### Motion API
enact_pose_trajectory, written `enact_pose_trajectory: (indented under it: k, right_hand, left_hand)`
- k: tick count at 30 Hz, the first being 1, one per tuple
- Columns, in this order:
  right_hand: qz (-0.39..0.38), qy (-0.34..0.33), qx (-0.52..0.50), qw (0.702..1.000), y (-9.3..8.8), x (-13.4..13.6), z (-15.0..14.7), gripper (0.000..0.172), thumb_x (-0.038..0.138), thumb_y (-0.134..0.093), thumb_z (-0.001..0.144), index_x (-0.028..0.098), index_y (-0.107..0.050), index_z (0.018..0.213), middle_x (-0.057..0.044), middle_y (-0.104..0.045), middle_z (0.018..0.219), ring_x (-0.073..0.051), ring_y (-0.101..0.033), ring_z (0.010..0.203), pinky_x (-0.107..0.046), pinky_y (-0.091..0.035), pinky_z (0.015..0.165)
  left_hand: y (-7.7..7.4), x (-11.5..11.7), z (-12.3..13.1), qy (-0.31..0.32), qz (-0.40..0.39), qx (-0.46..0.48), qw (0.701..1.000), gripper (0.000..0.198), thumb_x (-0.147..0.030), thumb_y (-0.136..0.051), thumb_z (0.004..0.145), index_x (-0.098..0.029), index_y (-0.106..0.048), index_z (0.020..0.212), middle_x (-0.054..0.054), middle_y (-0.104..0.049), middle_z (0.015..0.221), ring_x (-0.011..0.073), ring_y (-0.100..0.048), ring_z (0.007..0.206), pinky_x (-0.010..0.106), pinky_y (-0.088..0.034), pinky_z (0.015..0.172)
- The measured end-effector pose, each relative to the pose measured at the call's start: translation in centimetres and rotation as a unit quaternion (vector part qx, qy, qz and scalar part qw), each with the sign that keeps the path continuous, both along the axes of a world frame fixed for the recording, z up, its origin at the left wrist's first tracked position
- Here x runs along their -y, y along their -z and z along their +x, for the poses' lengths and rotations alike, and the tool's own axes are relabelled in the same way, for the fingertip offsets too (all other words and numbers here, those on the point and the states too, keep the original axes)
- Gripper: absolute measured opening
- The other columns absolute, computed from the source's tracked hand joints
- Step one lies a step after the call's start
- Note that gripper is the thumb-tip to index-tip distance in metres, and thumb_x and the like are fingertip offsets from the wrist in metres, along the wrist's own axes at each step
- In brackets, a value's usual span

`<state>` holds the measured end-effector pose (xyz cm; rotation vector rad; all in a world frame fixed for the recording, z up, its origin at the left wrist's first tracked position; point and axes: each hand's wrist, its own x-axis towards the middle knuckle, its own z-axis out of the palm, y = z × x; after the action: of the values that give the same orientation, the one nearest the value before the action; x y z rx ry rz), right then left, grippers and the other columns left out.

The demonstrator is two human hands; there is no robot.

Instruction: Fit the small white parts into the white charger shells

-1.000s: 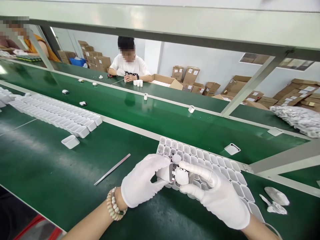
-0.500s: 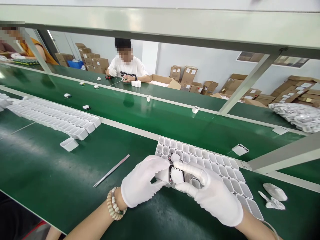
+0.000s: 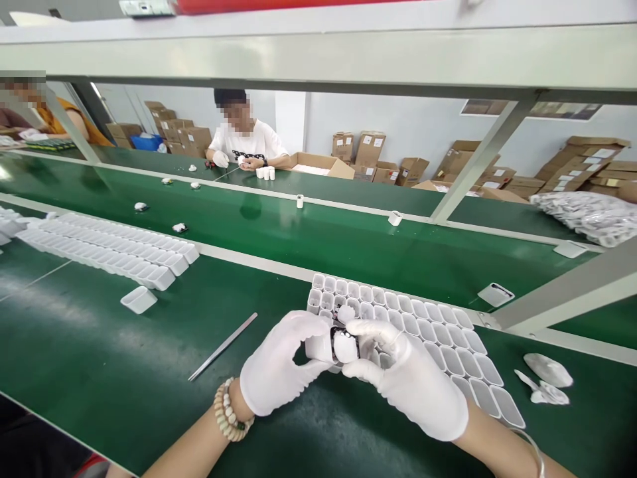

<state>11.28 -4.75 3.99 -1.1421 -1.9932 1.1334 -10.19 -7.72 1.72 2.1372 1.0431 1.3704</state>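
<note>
Both my hands wear white gloves and meet over the near end of a grid of small white plastic cases (image 3: 418, 328) on the green table. My left hand (image 3: 281, 365) is closed round a small white case (image 3: 318, 347). My right hand (image 3: 405, 378) pinches a small white part (image 3: 344, 346) against that case's dark opening. A beaded bracelet (image 3: 226, 415) sits on my left wrist.
Metal tweezers (image 3: 222, 346) lie left of my hands. A long row of white cases (image 3: 107, 247) and one loose case (image 3: 139, 299) lie at left. White scraps (image 3: 547, 380) lie at right. Loose parts ride the conveyor belt (image 3: 298, 229). Two people sit across it, near cardboard boxes (image 3: 368, 153).
My hands have stayed together on the case, with the fingers shifting slightly. The view has tilted up a little, and the loose parts on the belt have drifted to the right.
</note>
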Motion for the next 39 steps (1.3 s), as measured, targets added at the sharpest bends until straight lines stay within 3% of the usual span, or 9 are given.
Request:
enact_pose_trajectory:
  k: [4, 8, 11, 15, 19, 28, 33, 35, 39]
  right_hand:
    - [0.035, -0.038, 0.065, 0.997, -0.8, 0.1, -0.5, 0.004, 0.027, -0.07, 0.081, 0.028, -0.068, 0.085, 0.004, -0.068, 0.074, -0.016, -0.064, 0.066, -0.031, -0.057, 0.063]
    - [0.132, -0.069, 0.104, 0.983, -1.0, 0.1, -0.8, 0.013, 0.027, -0.065, 0.088, 0.026, -0.065, 0.075, 0.002, -0.063, 0.071, -0.016, -0.06, 0.067, -0.029, -0.055, 0.063]
    - [0.176, -0.063, 0.145, 0.972, -0.2, 0.3, -0.5, 0.011, 0.036, -0.062, 0.091, 0.027, -0.067, 0.094, 0.001, -0.061, 0.073, -0.018, -0.058, 0.067, -0.033, -0.054, 0.061]
    - [0.199, -0.044, 0.159, 0.966, 0.7, 1.1, -0.4, 0.04, 0.039, -0.057, 0.093, 0.029, -0.056, 0.131, 0.0, -0.061, 0.077, -0.02, -0.058, 0.069, -0.037, -0.055, 0.063]
    - [0.22, -0.035, 0.166, 0.961, 1.1, 1.8, -0.7, 0.037, 0.04, -0.046, 0.098, 0.029, -0.057, 0.132, -0.003, -0.063, 0.077, -0.022, -0.061, 0.069, -0.039, -0.054, 0.064]
    - [0.174, -0.022, 0.138, 0.975, 1.1, 2.4, -1.4, 0.037, 0.038, -0.047, 0.097, 0.023, -0.061, 0.128, -0.006, -0.07, 0.082, -0.024, -0.068, 0.073, -0.04, -0.058, 0.069]
    - [0.09, 0.008, 0.124, 0.988, -0.3, 1.5, -1.6, 0.056, 0.041, -0.065, 0.085, 0.018, -0.055, 0.134, -0.012, -0.073, 0.109, -0.029, -0.071, 0.091, -0.046, -0.059, 0.081]
    - [0.083, -0.008, 0.122, 0.989, -1.1, 1.1, -1.8, 0.058, 0.039, -0.069, 0.082, 0.022, -0.054, 0.136, -0.01, -0.072, 0.114, -0.028, -0.071, 0.096, -0.047, -0.057, 0.086]
    - [0.077, -0.074, 0.139, 0.985, -2.8, -0.3, -1.6, 0.044, 0.033, -0.067, 0.083, 0.026, -0.062, 0.127, -0.005, -0.073, 0.11, -0.026, -0.071, 0.098, -0.043, -0.057, 0.087]
  left_hand:
    - [0.3, 0.1, 0.2, 0.007, -0.012, 0.013, 1.0, 0.045, -0.007, -0.068, 0.082, -0.028, -0.054, 0.12, 0.002, -0.068, 0.098, 0.0203, -0.064, 0.1, 0.038, -0.052, 0.094]
    - [0.6, 0.7, 0.5, -0.029, -0.077, 0.035, 0.996, 0.047, -0.008, -0.072, 0.079, -0.028, -0.057, 0.119, 0.006, -0.065, 0.118, 0.0223, -0.063, 0.111, 0.039, -0.052, 0.097]
    - [0.5, 0.9, 0.7, -0.045, -0.117, 0.063, 0.99, 0.041, -0.014, -0.075, 0.079, -0.026, -0.06, 0.115, 0.006, -0.066, 0.117, 0.022, -0.065, 0.107, 0.039, -0.053, 0.096]
    - [0.3, 0.9, 0.9, -0.049, -0.123, 0.098, 0.986, 0.037, -0.018, -0.077, 0.079, -0.024, -0.061, 0.111, 0.007, -0.067, 0.113, 0.0228, -0.066, 0.103, 0.04, -0.054, 0.095]
    - [0.4, 0.9, 1.1, -0.022, -0.114, 0.126, 0.985, 0.034, -0.017, -0.076, 0.079, -0.023, -0.062, 0.109, 0.008, -0.067, 0.111, 0.023, -0.066, 0.104, 0.04, -0.053, 0.095]
    - [0.4, 1.1, 1.8, 0.018, -0.113, 0.19, 0.975, 0.03, -0.012, -0.073, 0.081, -0.024, -0.062, 0.106, 0.005, -0.067, 0.113, 0.0206, -0.067, 0.103, 0.036, -0.053, 0.092]
    - [1.5, 0.9, 2.4, -0.014, -0.165, 0.214, 0.963, 0.044, -0.021, -0.078, 0.08, -0.024, -0.057, 0.119, 0.007, -0.067, 0.118, 0.0222, -0.067, 0.104, 0.04, -0.055, 0.094]
    - [1.9, 0.8, 2.6, -0.002, -0.171, 0.217, 0.961, 0.051, -0.025, -0.078, 0.08, -0.023, -0.055, 0.125, 0.009, -0.065, 0.124, 0.0246, -0.066, 0.109, 0.042, -0.055, 0.094]
    - [2.0, 0.3, 2.4, 0.009, -0.17, 0.192, 0.967, 0.068, -0.022, -0.08, 0.077, -0.025, -0.047, 0.136, 0.011, -0.062, 0.129, 0.0258, -0.066, 0.109, 0.044, -0.057, 0.093]
